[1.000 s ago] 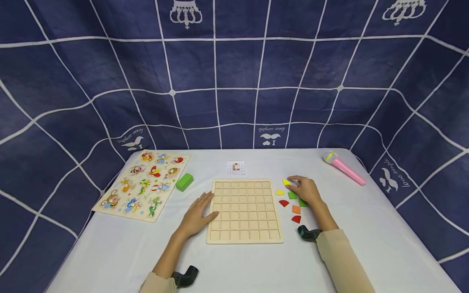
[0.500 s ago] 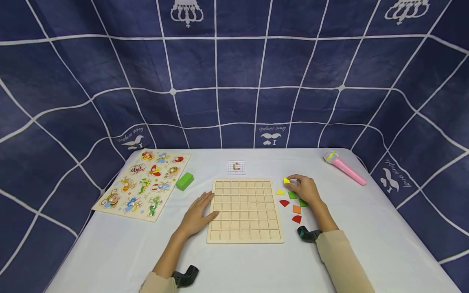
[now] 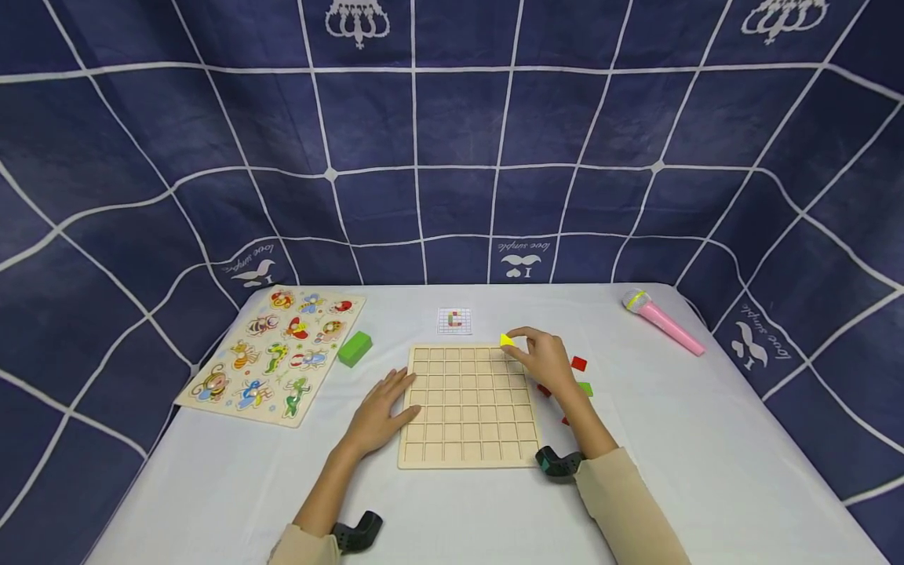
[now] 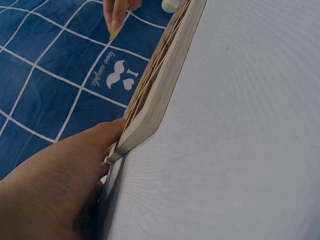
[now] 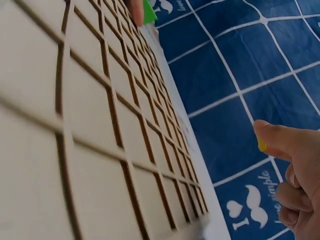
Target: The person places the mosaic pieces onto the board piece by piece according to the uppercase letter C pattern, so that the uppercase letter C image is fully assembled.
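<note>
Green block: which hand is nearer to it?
Left. The left hand rests at the board's left edge, below-right of the green block; the right hand is across the board.

White table [image 3: 706,439]: grid board [image 3: 469,428]; animal puzzle [image 3: 271,353]; green block [image 3: 355,349]; pink microphone [image 3: 662,321]; perhaps a card [image 3: 454,321].

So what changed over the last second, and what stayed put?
The right hand lifted the yellow piece off the table and carried it left, from the loose pieces to above the grid board's far right corner. A red piece it had covered now shows. The left hand stayed flat against the board's left edge; the animal puzzle, green block and microphone did not move.
</note>
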### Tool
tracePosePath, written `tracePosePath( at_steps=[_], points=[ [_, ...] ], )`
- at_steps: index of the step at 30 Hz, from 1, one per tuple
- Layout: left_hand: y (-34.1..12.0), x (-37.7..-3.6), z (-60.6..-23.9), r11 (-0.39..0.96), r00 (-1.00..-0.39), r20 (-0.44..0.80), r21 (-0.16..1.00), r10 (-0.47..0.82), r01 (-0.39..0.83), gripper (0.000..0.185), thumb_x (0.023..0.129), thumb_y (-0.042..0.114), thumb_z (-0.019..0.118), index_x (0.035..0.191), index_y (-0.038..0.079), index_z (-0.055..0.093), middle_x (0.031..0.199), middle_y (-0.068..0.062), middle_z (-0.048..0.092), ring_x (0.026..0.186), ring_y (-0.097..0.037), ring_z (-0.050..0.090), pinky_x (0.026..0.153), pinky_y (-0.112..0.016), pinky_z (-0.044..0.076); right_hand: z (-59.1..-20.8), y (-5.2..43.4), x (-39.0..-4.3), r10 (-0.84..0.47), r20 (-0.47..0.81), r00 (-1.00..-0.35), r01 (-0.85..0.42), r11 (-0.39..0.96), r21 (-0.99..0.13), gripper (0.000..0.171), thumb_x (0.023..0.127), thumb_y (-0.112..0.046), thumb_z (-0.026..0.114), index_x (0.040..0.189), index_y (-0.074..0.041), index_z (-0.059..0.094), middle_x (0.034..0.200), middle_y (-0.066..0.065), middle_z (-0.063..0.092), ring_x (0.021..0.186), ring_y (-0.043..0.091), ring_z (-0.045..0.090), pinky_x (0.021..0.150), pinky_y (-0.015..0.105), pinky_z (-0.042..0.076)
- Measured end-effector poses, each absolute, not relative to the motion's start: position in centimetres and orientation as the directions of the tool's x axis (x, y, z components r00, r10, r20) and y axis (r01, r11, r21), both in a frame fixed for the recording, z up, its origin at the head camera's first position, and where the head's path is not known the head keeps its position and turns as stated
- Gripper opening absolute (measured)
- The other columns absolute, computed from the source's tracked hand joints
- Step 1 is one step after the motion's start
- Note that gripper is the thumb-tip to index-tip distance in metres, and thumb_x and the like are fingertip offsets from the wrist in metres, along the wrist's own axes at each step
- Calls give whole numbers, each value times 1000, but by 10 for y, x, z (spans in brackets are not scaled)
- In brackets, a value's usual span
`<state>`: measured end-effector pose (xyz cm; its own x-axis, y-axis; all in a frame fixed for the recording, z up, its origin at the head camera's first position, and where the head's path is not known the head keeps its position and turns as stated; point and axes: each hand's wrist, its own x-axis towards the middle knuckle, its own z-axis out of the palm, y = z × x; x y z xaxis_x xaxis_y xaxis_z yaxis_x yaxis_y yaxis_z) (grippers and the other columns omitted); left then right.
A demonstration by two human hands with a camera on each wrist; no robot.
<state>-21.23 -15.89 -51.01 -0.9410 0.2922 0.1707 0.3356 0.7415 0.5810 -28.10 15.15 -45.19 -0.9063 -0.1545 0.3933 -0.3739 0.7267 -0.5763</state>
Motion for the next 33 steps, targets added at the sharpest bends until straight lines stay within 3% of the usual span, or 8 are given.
tracePosePath(
  at_steps=[10, 17, 25, 33],
  points=[
    [-159, -210, -508, 725, -933, 221, 588, 284, 360, 61, 88, 36, 61, 139, 9, 42, 146, -11, 33, 136, -30, 22, 111, -46, 16, -476, 123, -279, -182, 302, -936, -339, 702, -626, 28, 78, -28, 75, 99, -11, 71, 49, -2, 38, 44, 9, 27, 39, 23, 25],
    [-159, -210, -508, 732, -938, 202, 587, 283, 347, 61, 88, 38, 60, 139, 10, 41, 146, -10, 32, 137, -29, 21, 111, -46, 15, -491, 121, -280, -211, 283, -936, -345, 718, -605, 27, 76, -34, 76, 96, -16, 72, 67, 1, 62, 51, 11, 39, 52, 26, 40],
    [-158, -211, -507, 729, -937, 206, 588, 283, 350, 61, 88, 38, 60, 139, 11, 42, 147, -9, 32, 137, -28, 21, 111, -45, 16, -493, 120, -280, -216, 285, -934, -349, 728, -590, 28, 76, -34, 76, 96, -16, 71, 47, -3, 39, 45, 10, 26, 41, 26, 26],
    [-158, -210, -508, 733, -943, 187, 594, 277, 333, 61, 88, 38, 60, 140, 12, 41, 147, -8, 31, 137, -27, 20, 112, -44, 14, -492, 122, -279, -215, 263, -941, -333, 735, -590, 31, 76, -36, 75, 99, -17, 71, 49, -3, 39, 44, 10, 28, 42, 25, 27]
  ],
)
